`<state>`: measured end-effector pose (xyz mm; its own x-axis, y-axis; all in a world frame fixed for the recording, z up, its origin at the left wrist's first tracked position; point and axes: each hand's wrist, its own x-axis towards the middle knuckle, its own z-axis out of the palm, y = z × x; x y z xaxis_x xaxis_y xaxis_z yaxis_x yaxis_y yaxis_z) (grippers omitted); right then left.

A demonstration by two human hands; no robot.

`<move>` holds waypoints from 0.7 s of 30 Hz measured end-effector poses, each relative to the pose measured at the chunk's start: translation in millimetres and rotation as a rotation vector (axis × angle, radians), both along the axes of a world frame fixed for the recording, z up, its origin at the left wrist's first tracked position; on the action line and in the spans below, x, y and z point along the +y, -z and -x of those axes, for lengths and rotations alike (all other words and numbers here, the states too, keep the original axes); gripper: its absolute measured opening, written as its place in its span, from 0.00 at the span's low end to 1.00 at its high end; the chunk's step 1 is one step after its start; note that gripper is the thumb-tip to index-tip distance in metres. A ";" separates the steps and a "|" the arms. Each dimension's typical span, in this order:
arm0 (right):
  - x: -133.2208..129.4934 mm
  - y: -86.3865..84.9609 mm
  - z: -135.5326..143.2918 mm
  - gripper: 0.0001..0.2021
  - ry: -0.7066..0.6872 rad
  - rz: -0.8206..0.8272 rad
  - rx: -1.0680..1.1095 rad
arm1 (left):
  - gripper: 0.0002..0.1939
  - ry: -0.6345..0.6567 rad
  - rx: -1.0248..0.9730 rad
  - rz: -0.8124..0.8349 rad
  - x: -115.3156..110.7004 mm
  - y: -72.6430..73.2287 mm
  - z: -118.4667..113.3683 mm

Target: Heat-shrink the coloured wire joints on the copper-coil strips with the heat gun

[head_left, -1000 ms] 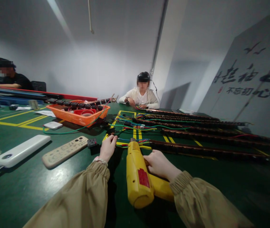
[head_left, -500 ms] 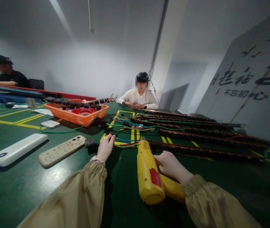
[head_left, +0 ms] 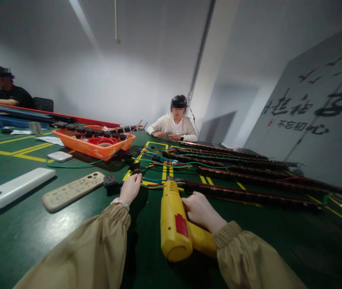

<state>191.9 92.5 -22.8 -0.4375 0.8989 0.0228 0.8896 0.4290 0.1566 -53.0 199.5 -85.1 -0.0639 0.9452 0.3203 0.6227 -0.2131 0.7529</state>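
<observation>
A yellow heat gun [head_left: 175, 224] with a red label is gripped by its handle in my right hand [head_left: 201, 210], its nozzle pointing away from me. The nozzle is over a bundle of coloured wires [head_left: 155, 184], red, green and blue. At the left end of that bundle, my left hand [head_left: 131, 188] pinches the wires; the fingertips are partly hidden. These wires run right to the nearest long dark wrapped strip [head_left: 243, 192]. Just left of my left hand sits a small black block [head_left: 110, 180], touching or close to a phone.
A phone in a beige case [head_left: 74, 190], a white power bank [head_left: 17, 188] and a small white box [head_left: 59, 156] lie left. Behind stands an orange basket [head_left: 95, 149] with dark parts. More wrapped strips lie right. One person [head_left: 174, 122] sits opposite, another far left.
The heat gun and my right hand have shifted left in view, with the nozzle now nearer my left hand. The whole view has also shifted slightly; both hands keep their grip.
</observation>
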 end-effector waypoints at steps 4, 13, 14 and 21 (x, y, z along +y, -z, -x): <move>3.0 0.4 14.9 0.08 -0.045 -0.004 -0.001 | 0.21 0.005 -0.012 0.006 0.4 1.7 -0.6; 7.1 -3.4 49.7 0.07 -0.121 -0.025 -0.020 | 0.21 0.007 -0.018 -0.021 -0.1 1.9 -1.2; 7.7 -3.7 53.8 0.07 -0.128 -0.030 -0.023 | 0.20 0.004 -0.003 -0.029 0.0 1.8 -1.1; 10.6 -2.9 69.6 0.08 -0.175 -0.071 -0.002 | 0.20 0.026 0.044 0.000 2.9 2.1 0.3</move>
<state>122.3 103.0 -19.8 -0.5874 0.8051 0.0827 0.8019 0.5652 0.1936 -53.3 202.4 -87.3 -0.0254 0.9465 0.3218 0.6497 -0.2291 0.7248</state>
